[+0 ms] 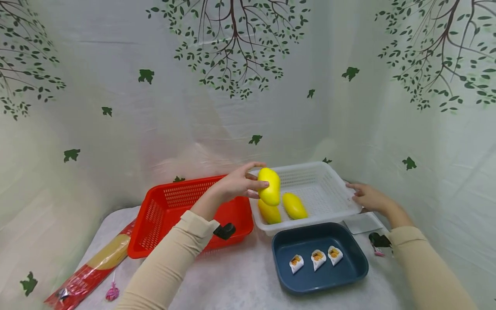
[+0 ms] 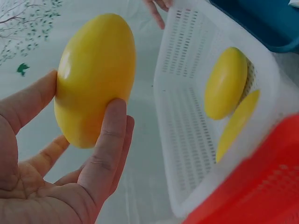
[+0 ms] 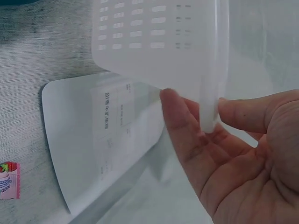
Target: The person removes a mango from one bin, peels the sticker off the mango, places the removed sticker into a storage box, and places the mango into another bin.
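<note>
My left hand (image 1: pixel 238 181) holds a smooth yellow mango (image 1: pixel 270 187) between thumb and fingers, above the left end of the white basket (image 1: pixel 323 189). In the left wrist view the fingers curl round the lower part of the mango (image 2: pixel 96 79). Two more yellow mangoes lie in that basket, one in the middle (image 1: pixel 294 206) and one at its near left corner (image 1: pixel 269 212), partly hidden behind the held one. At the basket's right end my right hand (image 1: pixel 373 200) grips the rim. The right wrist view shows its thumb (image 3: pixel 245 114) on one side of the rim, fingers on the other.
Left of the white basket stands a red basket (image 1: pixel 174 211). A blue tray (image 1: pixel 284 275) with three small white-wrapped pieces sits in front. A labelled white sheet (image 3: pixel 105 135) lies by the right hand. A long red packet (image 1: pixel 97 271) and a pink lollipop (image 1: pixel 112 292) lie at left.
</note>
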`<state>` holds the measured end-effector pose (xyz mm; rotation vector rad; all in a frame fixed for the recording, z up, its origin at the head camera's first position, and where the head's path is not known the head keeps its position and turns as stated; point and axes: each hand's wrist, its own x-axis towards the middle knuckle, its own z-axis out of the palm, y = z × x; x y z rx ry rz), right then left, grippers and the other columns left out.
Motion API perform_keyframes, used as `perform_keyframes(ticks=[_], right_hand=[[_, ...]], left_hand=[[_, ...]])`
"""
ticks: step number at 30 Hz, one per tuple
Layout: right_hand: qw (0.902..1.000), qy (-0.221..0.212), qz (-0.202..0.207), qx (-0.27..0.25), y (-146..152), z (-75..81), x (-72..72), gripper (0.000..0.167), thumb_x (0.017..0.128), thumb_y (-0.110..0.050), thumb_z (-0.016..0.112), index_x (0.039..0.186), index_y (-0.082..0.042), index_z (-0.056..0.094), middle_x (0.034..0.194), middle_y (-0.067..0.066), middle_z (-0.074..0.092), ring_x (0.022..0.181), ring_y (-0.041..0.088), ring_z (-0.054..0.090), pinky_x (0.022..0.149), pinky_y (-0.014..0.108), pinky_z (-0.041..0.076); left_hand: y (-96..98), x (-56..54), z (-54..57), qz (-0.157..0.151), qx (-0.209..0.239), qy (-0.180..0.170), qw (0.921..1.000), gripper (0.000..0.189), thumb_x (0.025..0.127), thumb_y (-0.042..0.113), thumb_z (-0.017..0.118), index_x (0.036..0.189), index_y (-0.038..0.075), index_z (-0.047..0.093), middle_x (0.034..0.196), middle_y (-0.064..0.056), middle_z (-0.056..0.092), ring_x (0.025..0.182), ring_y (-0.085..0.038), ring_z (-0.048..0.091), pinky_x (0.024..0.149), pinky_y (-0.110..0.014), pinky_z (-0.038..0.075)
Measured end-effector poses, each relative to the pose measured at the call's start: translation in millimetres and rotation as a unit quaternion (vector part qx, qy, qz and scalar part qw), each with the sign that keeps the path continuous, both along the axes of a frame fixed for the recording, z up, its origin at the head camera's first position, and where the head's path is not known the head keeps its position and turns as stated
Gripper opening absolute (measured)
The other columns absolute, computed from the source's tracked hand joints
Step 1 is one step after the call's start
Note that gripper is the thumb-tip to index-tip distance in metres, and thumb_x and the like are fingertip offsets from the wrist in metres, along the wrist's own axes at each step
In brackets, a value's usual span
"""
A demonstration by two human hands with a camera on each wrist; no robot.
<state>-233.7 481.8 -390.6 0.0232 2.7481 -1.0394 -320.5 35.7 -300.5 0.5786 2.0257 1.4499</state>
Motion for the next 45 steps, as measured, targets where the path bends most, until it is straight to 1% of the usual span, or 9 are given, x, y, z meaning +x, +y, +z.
perform_keyframes(ticks=[4, 7, 16, 21, 29, 33, 37, 41, 45], right_hand=[[1.0000, -0.001, 0.005, -0.008, -4.1, -1.7, -7.0, 0.060, 0.110, -0.005, 0.049, 0.163, 0.011, 0.025, 0.144, 0.048, 0.047, 0.104, 0.034, 0.067, 0.082, 0.043, 0.066], [0.9999, 0.004, 0.011, -0.004, -4.8, -2.2, -9.0, 0.060, 0.111, -0.005, 0.049, 0.163, 0.012, 0.025, 0.141, 0.047, 0.049, 0.103, 0.034, 0.066, 0.080, 0.043, 0.066], [0.9995, 0.020, 0.014, 0.018, 3.2, -8.2, -2.8, 0.061, 0.110, -0.006, 0.051, 0.162, 0.013, 0.026, 0.134, 0.046, 0.055, 0.096, 0.031, 0.064, 0.075, 0.038, 0.064], [0.9997, 0.019, 0.003, 0.014, 4.2, -7.6, 0.7, 0.062, 0.111, -0.008, 0.052, 0.163, 0.011, 0.025, 0.130, 0.043, 0.058, 0.094, 0.029, 0.064, 0.074, 0.038, 0.063], [0.9998, 0.017, 0.003, -0.007, 1.7, -9.5, 1.6, 0.061, 0.111, -0.007, 0.051, 0.163, 0.011, 0.025, 0.129, 0.041, 0.058, 0.095, 0.027, 0.064, 0.076, 0.039, 0.065], [0.9997, 0.021, 0.006, -0.007, 2.5, -10.7, 1.2, 0.060, 0.111, -0.007, 0.050, 0.162, 0.012, 0.026, 0.128, 0.041, 0.059, 0.094, 0.027, 0.064, 0.074, 0.037, 0.063], [0.9996, 0.025, 0.009, -0.012, 3.3, -11.9, 0.9, 0.058, 0.111, -0.006, 0.050, 0.161, 0.014, 0.027, 0.125, 0.040, 0.061, 0.092, 0.027, 0.064, 0.072, 0.038, 0.062], [0.9995, 0.022, 0.006, -0.021, 3.6, -13.9, 0.5, 0.059, 0.111, -0.006, 0.051, 0.161, 0.014, 0.027, 0.126, 0.039, 0.062, 0.094, 0.026, 0.065, 0.074, 0.038, 0.064], [0.9995, 0.019, 0.002, -0.026, 4.6, -13.9, 0.5, 0.060, 0.111, -0.006, 0.050, 0.162, 0.013, 0.026, 0.127, 0.039, 0.062, 0.096, 0.026, 0.066, 0.076, 0.039, 0.065]], left_hand=[[21.4, -10.7, -2.7, -0.001, -0.003, -0.021, 0.9998, 0.069, 0.100, 0.021, 0.078, 0.159, 0.024, 0.042, 0.149, -0.020, 0.054, 0.117, -0.031, 0.073, 0.101, -0.042, 0.063], [38.9, -18.7, -5.6, -0.010, -0.005, -0.029, 0.9995, 0.068, 0.101, 0.020, 0.077, 0.159, 0.022, 0.041, 0.147, -0.020, 0.056, 0.115, -0.031, 0.074, 0.103, -0.044, 0.062], [92.9, -30.0, -14.9, -0.020, -0.037, -0.015, 0.9990, 0.071, 0.101, 0.020, 0.077, 0.162, 0.019, 0.041, 0.153, -0.018, 0.050, 0.101, -0.025, 0.074, 0.102, -0.042, 0.062], [121.6, -30.4, -24.7, 0.006, -0.047, -0.019, 0.9987, 0.070, 0.100, 0.017, 0.078, 0.161, 0.017, 0.043, 0.142, -0.020, 0.057, 0.093, -0.026, 0.070, 0.100, -0.042, 0.063], [154.3, -18.8, -38.4, 0.064, -0.047, -0.044, 0.9959, 0.067, 0.101, 0.009, 0.075, 0.160, 0.006, 0.043, 0.146, -0.024, 0.056, 0.121, -0.041, 0.069, 0.108, -0.049, 0.059], [167.2, -19.1, -47.6, 0.091, -0.061, -0.044, 0.9929, 0.067, 0.099, 0.006, 0.076, 0.159, 0.004, 0.045, 0.142, -0.024, 0.059, 0.121, -0.043, 0.067, 0.107, -0.049, 0.059], [178.2, -23.9, -58.2, 0.100, -0.070, -0.061, 0.9906, 0.067, 0.098, 0.003, 0.076, 0.157, 0.000, 0.045, 0.139, -0.025, 0.060, 0.121, -0.042, 0.066, 0.107, -0.049, 0.059], [187.5, -29.7, -68.8, 0.098, -0.074, -0.080, 0.9892, 0.057, 0.097, 0.001, 0.077, 0.147, -0.002, 0.051, 0.131, -0.024, 0.061, 0.117, -0.041, 0.066, 0.107, -0.050, 0.060], [195.8, -35.0, -76.8, 0.090, -0.097, -0.076, 0.9883, 0.034, 0.096, 0.002, 0.078, 0.125, -0.006, 0.063, 0.120, -0.024, 0.064, 0.112, -0.040, 0.066, 0.104, -0.050, 0.061]])
